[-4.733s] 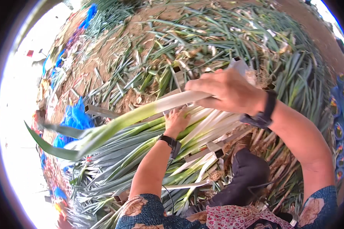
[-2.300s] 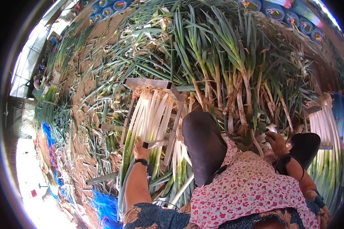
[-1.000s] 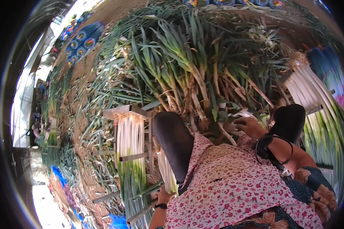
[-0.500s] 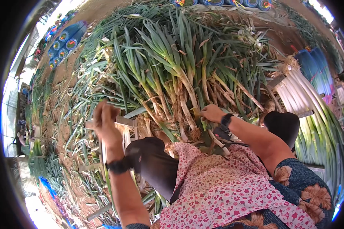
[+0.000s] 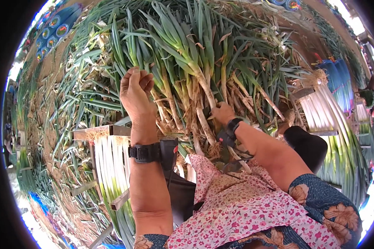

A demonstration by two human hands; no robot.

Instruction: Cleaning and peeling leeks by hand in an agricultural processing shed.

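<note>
A heap of long green leeks [image 5: 166,37] with pale, soil-stained stalks and dry outer leaves lies before me. My left hand [image 5: 136,89] is raised over the left side of the heap, close to the leaves, its fingers half curled and apart with nothing visible in them. Near the middle, my right hand [image 5: 223,113] has its fingers closed at the lower end of one leek [image 5: 202,83]; the fingertips are partly hidden. Just below, another leek's root tuft [image 5: 214,149] shows near my apron [image 5: 237,195].
Cleaned white leeks lie in racks at left [image 5: 110,162] and right [image 5: 320,112]. Blue-wrapped bundles [image 5: 54,31] stand far left, with another blue bundle [image 5: 336,79] at right. Loose leaves and trimmings litter the brown ground [image 5: 56,99].
My left hand has moved forward and right, from beside the left rack to over the leeks. My right hand stays at the leek's lower end. The view has shifted, showing more of the left rack.
</note>
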